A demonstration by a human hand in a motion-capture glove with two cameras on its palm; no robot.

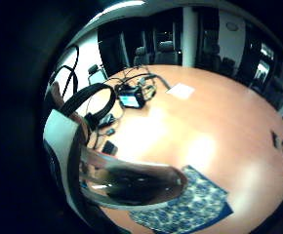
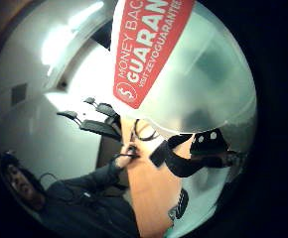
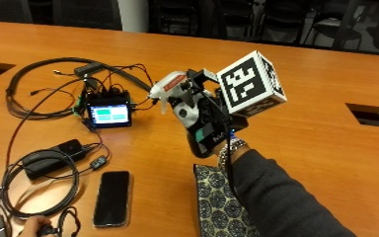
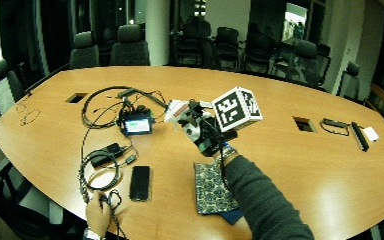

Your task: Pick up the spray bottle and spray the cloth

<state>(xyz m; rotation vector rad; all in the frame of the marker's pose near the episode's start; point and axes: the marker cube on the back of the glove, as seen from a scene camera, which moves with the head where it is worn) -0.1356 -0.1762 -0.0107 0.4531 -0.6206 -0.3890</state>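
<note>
The right hand (image 3: pixel 203 123) holds the bottle (image 3: pixel 173 88) up over the table (image 3: pixel 321 103), fingers curled round it. The cloth (image 3: pixel 219 202) lies flat below the wrist, phone (image 3: pixel 112 197) to its left.

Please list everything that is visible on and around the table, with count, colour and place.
spray bottle: 1, white with red label, held above the table
cloth: 1, dark blue patterned, flat at the near edge, under the forearm
phone: 1, black, left of the cloth
small screen: 1, lit, among black cables
table: 1, orange wood
chairs: several, dark, far side
right hand: black glove, grips the spray bottle
bare hand: at the near edge, touching cables
</note>
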